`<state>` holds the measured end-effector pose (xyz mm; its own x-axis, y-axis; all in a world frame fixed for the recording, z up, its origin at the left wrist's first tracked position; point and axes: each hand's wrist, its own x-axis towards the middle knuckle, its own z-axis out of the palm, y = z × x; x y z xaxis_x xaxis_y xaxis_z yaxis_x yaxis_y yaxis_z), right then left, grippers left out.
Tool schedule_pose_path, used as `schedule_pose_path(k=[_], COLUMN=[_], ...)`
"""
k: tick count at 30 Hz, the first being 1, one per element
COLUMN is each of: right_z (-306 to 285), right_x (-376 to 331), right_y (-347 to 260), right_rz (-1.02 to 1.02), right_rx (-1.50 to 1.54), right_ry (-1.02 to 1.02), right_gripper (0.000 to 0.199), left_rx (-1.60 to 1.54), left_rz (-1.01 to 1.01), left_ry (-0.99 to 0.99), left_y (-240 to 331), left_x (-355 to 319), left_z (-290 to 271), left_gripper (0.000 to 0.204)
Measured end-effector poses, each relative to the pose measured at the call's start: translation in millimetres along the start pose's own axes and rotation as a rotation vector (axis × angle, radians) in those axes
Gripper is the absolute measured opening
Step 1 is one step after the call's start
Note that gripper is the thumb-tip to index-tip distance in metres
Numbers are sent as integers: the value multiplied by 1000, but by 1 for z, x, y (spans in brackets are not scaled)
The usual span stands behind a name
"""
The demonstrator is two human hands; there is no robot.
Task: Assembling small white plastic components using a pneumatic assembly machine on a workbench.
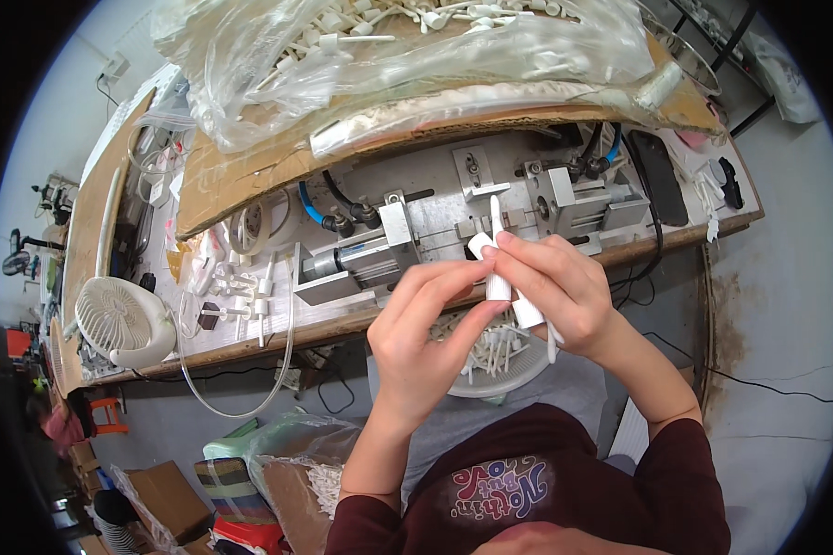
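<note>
Left hand: thumb and fingers pinching a ribbed white plastic piece, centre of frame. Right hand: fingertips gripping the same piece, second white piece beneath its fingers. Below the hands: white bowl of small white parts. Above: metal fixture on worktop. Left: white fan. Upper right: black phone. Top: clear plastic bag, white parts.

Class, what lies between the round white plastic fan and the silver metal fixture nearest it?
The head view shows small white plastic pieces, a small dark block and thin translucent tubing.
</note>
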<state>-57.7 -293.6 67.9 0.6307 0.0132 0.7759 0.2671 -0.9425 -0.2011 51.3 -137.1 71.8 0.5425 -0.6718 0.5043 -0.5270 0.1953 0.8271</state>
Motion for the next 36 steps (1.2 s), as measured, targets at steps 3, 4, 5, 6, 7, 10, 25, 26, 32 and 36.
schedule_pose_path(k=[3, 4, 5, 6, 7, 10, 25, 26, 32, 36], right_z=[1, 0, 0, 0, 0, -6, -24, -25, -35, -36], right_x=[-9, -12, -14, -16, -18, -19, -35, -36, -34, -30], right_y=[-2, -3, -3, -4, -5, -5, -7, -8, -12, -15], right_rz=[58, 79, 133, 187, 242, 460, 895, 935, 1081, 1153], right_rx=[21, 28, 76, 123, 171, 254, 724, 773, 968, 984], right_ry=[13, 14, 27, 40, 53, 26, 207, 210, 169, 129], right_gripper=[53, 52, 50, 47, 45, 28, 16, 16, 16, 14], left_rx=[72, 112, 152, 164, 176, 216, 791, 791, 802, 561], left_rz=[23, 55, 88, 91, 95, 37, 253, 244, 168, 144], left_ry=[-2, -18, -34, -24, -13, -3, -220, -229, -266, -186], left_y=[1, 1, 0, -1, -1, -4, -28, -26, -20, -24], left_x=[-4, -4, -5, -6, -7, -11, 5, 6, 6, 6], left_z=[6, 5, 5, 7, 9, 11, 20, 20, 18, 15], left_gripper=[38, 39, 39, 40, 40, 40, 27, 27, 29, 36])
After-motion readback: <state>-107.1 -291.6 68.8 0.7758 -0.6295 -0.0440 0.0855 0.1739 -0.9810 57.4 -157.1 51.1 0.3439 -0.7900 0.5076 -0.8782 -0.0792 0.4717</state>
